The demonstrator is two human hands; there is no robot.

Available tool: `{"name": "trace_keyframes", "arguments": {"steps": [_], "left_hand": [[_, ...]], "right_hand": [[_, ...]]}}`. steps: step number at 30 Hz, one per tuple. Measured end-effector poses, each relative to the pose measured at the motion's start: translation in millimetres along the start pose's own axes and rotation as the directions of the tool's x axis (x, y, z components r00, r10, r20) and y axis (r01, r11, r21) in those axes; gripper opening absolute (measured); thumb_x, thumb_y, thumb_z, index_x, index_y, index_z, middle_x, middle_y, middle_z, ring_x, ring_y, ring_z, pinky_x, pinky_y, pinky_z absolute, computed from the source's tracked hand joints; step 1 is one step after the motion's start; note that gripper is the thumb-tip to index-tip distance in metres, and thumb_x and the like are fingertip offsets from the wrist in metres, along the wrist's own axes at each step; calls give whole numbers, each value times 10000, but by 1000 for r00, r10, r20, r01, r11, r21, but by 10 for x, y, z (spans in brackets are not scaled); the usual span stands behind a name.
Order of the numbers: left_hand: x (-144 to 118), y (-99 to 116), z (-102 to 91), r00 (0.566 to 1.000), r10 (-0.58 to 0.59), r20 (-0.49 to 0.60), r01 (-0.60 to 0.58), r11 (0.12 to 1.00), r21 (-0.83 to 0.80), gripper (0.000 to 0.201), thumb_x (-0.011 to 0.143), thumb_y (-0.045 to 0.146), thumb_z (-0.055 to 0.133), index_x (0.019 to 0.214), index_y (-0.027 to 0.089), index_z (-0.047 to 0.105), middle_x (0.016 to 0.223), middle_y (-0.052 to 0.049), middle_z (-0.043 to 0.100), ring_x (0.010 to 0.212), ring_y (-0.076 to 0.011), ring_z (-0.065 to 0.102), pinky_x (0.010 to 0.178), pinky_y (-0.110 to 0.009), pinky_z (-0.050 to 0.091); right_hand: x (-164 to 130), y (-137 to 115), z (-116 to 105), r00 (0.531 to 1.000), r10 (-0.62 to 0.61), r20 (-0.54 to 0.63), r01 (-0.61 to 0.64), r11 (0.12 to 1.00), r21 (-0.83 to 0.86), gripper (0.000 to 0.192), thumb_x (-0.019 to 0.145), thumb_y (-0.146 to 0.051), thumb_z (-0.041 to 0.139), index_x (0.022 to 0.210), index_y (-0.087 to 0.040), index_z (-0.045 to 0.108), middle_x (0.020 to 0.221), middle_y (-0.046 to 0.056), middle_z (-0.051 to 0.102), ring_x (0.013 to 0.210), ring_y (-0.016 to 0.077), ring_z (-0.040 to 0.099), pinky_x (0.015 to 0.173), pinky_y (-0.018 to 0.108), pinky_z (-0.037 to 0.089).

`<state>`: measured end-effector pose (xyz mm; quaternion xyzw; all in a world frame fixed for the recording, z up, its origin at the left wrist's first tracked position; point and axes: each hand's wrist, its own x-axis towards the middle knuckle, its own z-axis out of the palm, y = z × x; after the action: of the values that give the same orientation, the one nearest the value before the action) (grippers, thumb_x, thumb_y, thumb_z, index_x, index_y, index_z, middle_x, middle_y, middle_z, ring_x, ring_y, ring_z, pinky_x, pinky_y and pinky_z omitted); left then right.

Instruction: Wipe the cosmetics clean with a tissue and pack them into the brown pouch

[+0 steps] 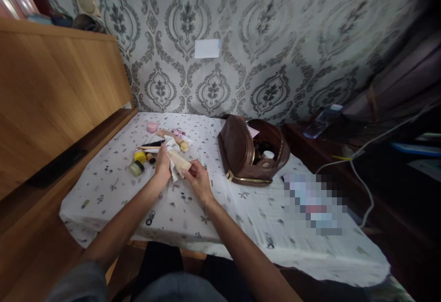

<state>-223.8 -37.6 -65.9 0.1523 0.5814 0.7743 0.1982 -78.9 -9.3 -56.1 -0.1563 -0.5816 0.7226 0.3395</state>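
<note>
Patterned bedsheet (241,210) at frame centre: we note left hand (162,162) pinching a white cloth (171,148), right hand (197,178) gripping a beige tube (179,161); brown pouch (241,155) lies right of them.

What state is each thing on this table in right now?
Brown bag: unzipped, wide open, items inside.
Beige tube: held in both hands.
White cloth: under left hand, against the tube.
Right hand: gripping the tube's near end.
Yellow jar: lid on.
Pink jar: closed.

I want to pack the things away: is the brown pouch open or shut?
Open: the brown pouch gapes at its zip, showing small items inside.
</note>
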Motion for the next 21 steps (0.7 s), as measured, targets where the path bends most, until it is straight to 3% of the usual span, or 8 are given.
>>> {"name": "trace_keyframes", "arguments": {"steps": [5,9,11,15,18,21], "left_hand": [[-97,55,89,972,-214,-100,187,955,-230,518,870,709,452,873,210,587,741,-30,680,724,-196,685,646,-303,544],[-251,75,196,954,-300,-22,284,922,-263,593,852,752,435,872,184,605,684,-38,673,761,-231,708,665,-333,565],[-387,50,254,966,-257,24,257,947,-192,571,889,710,408,905,177,612,742,-61,696,855,-250,713,717,-352,574],[-700,-7,328,991,-58,122,68,994,-82,350,949,516,487,1044,202,608,1046,-79,715,1111,-230,645,925,-339,530],[-789,21,336,977,-34,210,48,997,-59,303,892,488,607,1026,217,610,1029,-76,716,1067,-252,659,908,-351,535],[-658,165,314,972,11,235,-2,999,-37,427,876,576,578,1106,216,560,977,-74,707,975,-254,686,807,-348,557]], "right_hand": [[-26,36,-15,995,-98,-38,85,965,-248,247,768,-369,671,631,-212,537,571,-50,506,557,119,483,553,234,389],[-29,33,-9,993,-107,-46,89,952,-292,274,800,-417,632,628,-209,584,556,-38,519,535,128,462,549,249,373],[-16,4,-5,989,-136,-66,114,958,-264,254,792,-416,634,647,-207,624,590,-26,551,577,143,483,586,256,397],[17,-66,-28,969,-200,-146,165,961,-222,232,758,-429,665,687,-208,678,612,-17,571,627,165,502,634,269,424],[14,-86,-51,963,-217,-161,180,960,-215,236,759,-432,666,669,-213,670,585,-18,550,608,167,489,613,269,418],[-26,-79,-60,967,-233,-101,198,940,-276,227,805,-389,621,653,-221,635,585,-18,550,589,163,486,583,259,392]]}}
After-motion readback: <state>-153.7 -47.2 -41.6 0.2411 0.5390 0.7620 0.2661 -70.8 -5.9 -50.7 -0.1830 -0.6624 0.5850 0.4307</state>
